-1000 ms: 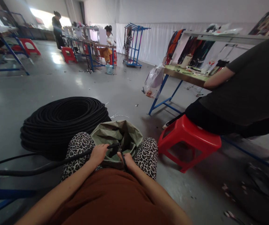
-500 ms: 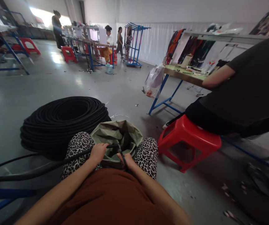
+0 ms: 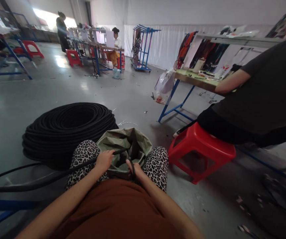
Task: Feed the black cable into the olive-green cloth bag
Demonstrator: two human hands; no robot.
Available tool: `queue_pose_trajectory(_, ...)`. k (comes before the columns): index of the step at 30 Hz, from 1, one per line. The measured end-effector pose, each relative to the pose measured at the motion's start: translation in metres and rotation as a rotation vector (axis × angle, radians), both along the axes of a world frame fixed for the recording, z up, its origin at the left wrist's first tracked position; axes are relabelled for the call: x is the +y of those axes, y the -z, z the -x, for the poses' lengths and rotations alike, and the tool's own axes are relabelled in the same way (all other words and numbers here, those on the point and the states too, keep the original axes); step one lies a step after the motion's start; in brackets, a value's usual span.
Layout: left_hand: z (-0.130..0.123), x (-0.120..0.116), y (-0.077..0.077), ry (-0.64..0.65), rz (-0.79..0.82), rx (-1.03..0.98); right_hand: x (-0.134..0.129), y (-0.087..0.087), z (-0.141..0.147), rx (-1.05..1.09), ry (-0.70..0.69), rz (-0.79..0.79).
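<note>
My left hand (image 3: pixel 105 160) is closed around a thick black cord (image 3: pixel 87 162), whose end sticks out over the mouth of an olive-green bag (image 3: pixel 143 139). The bag stands open between my knees. In my right hand (image 3: pixel 136 168) is a pair of scissors (image 3: pixel 132 166) with dark handles; the hand is closed on them. Their blades point up toward the cord's end, small and hard to make out. From my left hand the cord runs back across my left thigh to the left edge of view. A big coil of black cord (image 3: pixel 45 132) lies on the floor beyond my left knee.
At right a person in dark clothes sits on a red stool (image 3: pixel 202 142) by a workbench (image 3: pixel 195 78) with a plastic bag (image 3: pixel 164 86) hanging from it. Blue frame bars (image 3: pixel 8 205) stand low at left. Farther back are tables, a blue rack (image 3: pixel 145 46) and people.
My right hand and the scissors have drawn slightly away from the cord. The cord's end now tilts up a little more. A walking person at the back has gone out of sight behind the rack.
</note>
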State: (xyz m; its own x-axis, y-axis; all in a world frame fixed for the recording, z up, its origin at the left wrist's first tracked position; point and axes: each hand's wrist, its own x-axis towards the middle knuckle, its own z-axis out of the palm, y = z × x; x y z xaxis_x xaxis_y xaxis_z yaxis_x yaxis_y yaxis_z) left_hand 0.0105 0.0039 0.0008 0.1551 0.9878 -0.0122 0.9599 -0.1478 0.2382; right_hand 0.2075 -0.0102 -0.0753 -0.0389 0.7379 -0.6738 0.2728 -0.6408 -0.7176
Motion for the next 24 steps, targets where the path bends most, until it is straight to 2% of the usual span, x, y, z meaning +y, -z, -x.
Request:
queue_pose_trajectory(2, 0.002, 0.001, 0.001, -0.006, -0.019, -0.033, 0.000, -0.004, 0.000, 0.037, -0.007, -0.003)
queue_pose_trajectory(8, 0.002, -0.001, 0.002, 0.009, -0.021, -0.067, -0.004, -0.012, -0.004, 0.075, -0.088, -0.152)
queue_pose_trajectory(19, 0.001, -0.005, 0.005, 0.052, -0.013, -0.060, -0.004, -0.010, -0.005, 0.016, -0.147, -0.168)
queue_pose_trajectory(24, 0.000, -0.006, 0.003, 0.058, 0.010, -0.044, -0.003, -0.003, -0.006, 0.042, -0.179, -0.202)
